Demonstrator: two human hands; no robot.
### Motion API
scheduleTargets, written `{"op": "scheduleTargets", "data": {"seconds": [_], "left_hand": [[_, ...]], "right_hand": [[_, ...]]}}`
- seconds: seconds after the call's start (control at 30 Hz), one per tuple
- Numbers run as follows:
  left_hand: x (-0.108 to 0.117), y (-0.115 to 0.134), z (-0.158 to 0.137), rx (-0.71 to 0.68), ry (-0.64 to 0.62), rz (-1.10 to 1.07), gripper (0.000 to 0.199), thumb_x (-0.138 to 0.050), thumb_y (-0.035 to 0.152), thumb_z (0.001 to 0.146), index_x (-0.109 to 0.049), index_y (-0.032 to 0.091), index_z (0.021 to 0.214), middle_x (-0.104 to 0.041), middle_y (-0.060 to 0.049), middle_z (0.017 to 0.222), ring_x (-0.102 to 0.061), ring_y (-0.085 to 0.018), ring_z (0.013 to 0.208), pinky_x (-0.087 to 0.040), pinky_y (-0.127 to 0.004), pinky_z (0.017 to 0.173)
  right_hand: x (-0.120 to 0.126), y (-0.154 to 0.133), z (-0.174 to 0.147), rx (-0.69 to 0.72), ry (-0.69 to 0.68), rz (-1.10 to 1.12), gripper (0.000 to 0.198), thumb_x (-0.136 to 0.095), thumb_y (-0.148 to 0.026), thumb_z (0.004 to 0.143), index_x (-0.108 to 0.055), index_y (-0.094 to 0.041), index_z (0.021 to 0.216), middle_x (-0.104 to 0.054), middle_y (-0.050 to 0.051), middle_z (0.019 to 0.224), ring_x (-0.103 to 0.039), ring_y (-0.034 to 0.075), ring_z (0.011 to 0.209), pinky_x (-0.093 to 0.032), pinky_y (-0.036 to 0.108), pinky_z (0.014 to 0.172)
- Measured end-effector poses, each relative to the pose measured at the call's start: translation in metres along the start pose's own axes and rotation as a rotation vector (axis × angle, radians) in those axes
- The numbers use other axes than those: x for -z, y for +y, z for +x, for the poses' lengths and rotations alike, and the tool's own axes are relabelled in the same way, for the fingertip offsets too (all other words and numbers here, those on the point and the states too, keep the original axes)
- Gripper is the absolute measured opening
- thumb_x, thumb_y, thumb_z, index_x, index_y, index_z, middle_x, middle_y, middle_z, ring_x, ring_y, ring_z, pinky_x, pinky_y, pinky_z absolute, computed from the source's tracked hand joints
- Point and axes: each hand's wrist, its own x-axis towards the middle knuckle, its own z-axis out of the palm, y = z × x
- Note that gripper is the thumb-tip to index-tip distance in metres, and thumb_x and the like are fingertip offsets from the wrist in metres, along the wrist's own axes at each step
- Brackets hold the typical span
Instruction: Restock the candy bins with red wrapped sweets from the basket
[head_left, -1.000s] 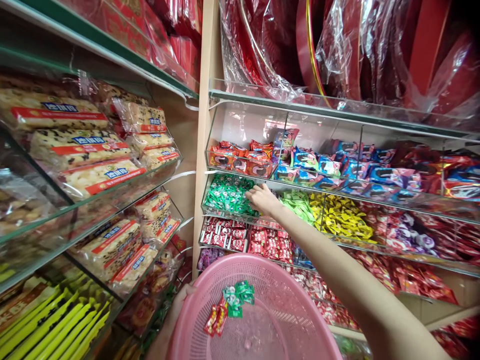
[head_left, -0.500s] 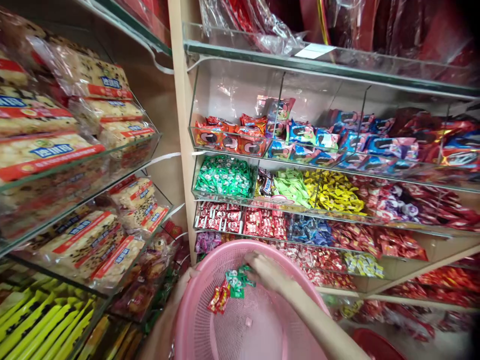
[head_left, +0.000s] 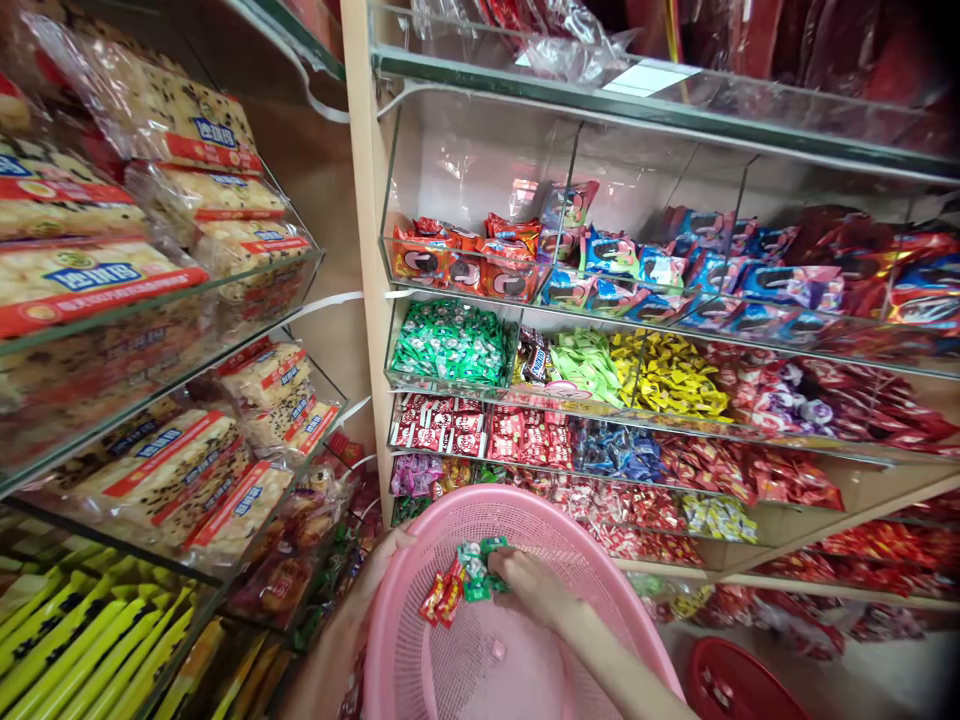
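Note:
A pink plastic basket [head_left: 622, 585] with perforated walls is in front of me, tilted so I look down into it. My left hand [head_left: 388, 556] grips its left rim; most of the fingers are hidden behind the wall. My right hand [head_left: 521, 582] reaches inside, fingers curled against a small pile of green-wrapped candies [head_left: 474, 572]. The fingertips are partly hidden, but they seem to pinch candy at the pile's right side. Beside the pile, red-wrapped candies [head_left: 442, 597] lie against the basket's left wall. Lower down, a small pale pink spot shows on the basket's bottom.
Glass shelves ahead hold bins of green candies [head_left: 450, 345], yellow candies [head_left: 670, 375] and red-and-white packets [head_left: 439, 425]. Packaged puffed-rice bars [head_left: 97, 275] fill the left shelves, above yellow packets [head_left: 97, 640]. A red tub [head_left: 742, 685] stands on the floor at lower right.
My right hand has moved down and slightly toward the left, closer over the green candies. The basket appears slightly lower and farther right in view, and my left hand stays on its rim.

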Motion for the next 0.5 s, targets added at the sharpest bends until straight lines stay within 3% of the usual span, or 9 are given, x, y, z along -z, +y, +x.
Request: {"op": "scheduleTargets", "data": {"seconds": [0.23,0.4,0.5], "left_hand": [[-0.003,0.001,0.003,-0.008,-0.149,0.009,0.041,-0.051,0.015,0.071,-0.060,0.007,0.109,-0.065,-0.013,0.098,-0.061,-0.024,0.088,-0.046,-0.030,0.079],[-0.015,-0.006,0.027,0.014,-0.080,0.107,0.046,-0.053,0.018,0.067,-0.059,0.008,0.111,-0.066,-0.010,0.091,-0.061,-0.023,0.078,-0.046,-0.028,0.069],[-0.029,-0.013,0.045,0.066,-0.160,0.198,0.053,-0.052,0.019,0.064,-0.057,0.008,0.116,-0.066,-0.010,0.089,-0.061,-0.021,0.074,-0.045,-0.027,0.067]], "right_hand": [[-0.010,0.009,-0.002,0.019,0.039,0.127,0.014,-0.054,-0.014,0.075,-0.056,-0.018,0.088,-0.061,0.006,0.099,-0.054,0.020,0.090,-0.040,0.029,0.076],[-0.007,0.031,-0.011,0.000,0.091,0.216,0.004,-0.053,-0.016,0.072,-0.051,-0.020,0.071,-0.059,0.001,0.077,-0.050,0.017,0.071,-0.035,0.027,0.063],[-0.003,0.047,-0.027,-0.062,0.113,0.257,0.006,-0.052,-0.017,0.070,-0.048,-0.021,0.068,-0.054,-0.001,0.068,-0.047,0.016,0.065,-0.031,0.027,0.057]]}}
